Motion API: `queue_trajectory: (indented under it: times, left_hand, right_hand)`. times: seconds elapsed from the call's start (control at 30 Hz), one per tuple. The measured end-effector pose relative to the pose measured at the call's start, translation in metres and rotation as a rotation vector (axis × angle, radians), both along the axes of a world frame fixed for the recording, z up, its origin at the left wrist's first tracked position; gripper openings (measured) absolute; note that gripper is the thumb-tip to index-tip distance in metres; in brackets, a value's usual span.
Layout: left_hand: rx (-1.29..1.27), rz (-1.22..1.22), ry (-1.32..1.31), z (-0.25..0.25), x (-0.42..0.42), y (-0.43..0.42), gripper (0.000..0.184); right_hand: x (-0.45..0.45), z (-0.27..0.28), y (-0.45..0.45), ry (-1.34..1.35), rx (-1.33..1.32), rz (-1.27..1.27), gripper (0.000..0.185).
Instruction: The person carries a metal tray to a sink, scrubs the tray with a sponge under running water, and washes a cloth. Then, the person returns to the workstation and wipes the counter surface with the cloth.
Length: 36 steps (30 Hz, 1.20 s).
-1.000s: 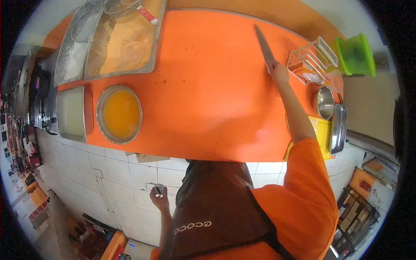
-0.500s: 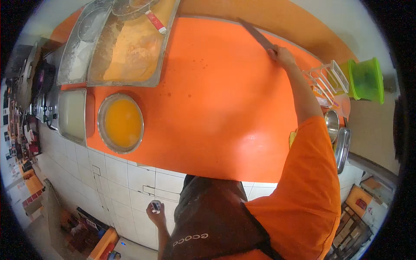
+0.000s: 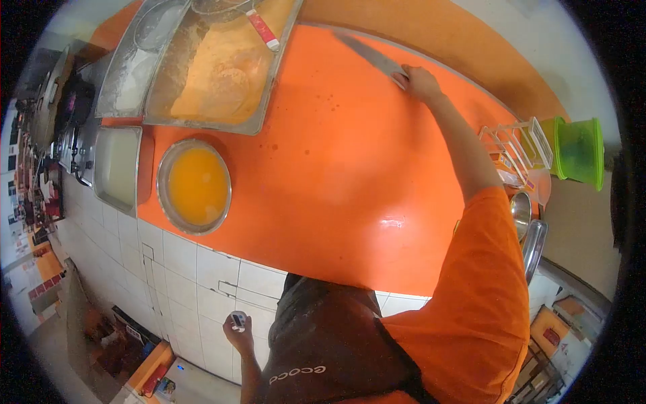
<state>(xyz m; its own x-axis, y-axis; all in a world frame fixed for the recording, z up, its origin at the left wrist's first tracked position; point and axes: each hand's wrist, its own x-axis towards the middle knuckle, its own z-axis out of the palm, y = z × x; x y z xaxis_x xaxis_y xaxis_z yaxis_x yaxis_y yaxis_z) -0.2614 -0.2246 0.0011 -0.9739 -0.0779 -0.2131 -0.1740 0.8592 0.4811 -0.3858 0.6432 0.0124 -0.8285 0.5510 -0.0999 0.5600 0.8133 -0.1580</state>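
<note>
My right hand (image 3: pixel 420 83) grips the handle of a large knife (image 3: pixel 370 55), whose blade points left along the far edge of the orange tabletop (image 3: pixel 336 175). The blade is slightly blurred. Down at my left side, away from the table, my left hand (image 3: pixel 241 337) closes around a small white object with a dark face (image 3: pixel 238 320); its kind is too small to make out. A round bowl of yellow-orange liquid (image 3: pixel 196 187) stands near the left end of the table.
Behind the bowl is a metal tray of yellow-orange crumbs or powder (image 3: pixel 222 74), with a red-handled strainer (image 3: pixel 262 30) on it. A tray of white powder (image 3: pixel 134 81) adjoins it. Left stands a container of pale liquid (image 3: pixel 118 168). At right are a white rack (image 3: pixel 531 143) and green-lidded tub (image 3: pixel 589 153).
My right hand and the knife have moved left along the table's far edge. My left hand stays low at my side with the small object. The view has shifted slightly.
</note>
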Motion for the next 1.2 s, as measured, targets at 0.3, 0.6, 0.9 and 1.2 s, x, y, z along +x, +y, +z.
queue_trajectory:
  times: [0.3,0.6,0.9,1.2]
  left_hand:
    - [-0.027,-0.016,0.032,-0.006,0.002,0.005,0.059]
    - [0.06,0.038,0.044,-0.02,0.015,-0.004,0.059]
    - [0.071,0.055,0.007,-0.018,0.012,-0.005,0.058]
    - [0.069,0.022,0.026,-0.025,0.006,-0.012,0.058]
  right_hand:
    - [-0.048,0.0,-0.103,0.031,-0.111,-0.025,0.042]
    - [-0.018,-0.008,-0.147,0.171,-0.051,0.027,0.042]
    - [0.025,0.002,-0.167,0.054,-0.099,-0.171,0.04]
    - [0.017,0.007,-0.183,0.08,-0.094,-0.202,0.042]
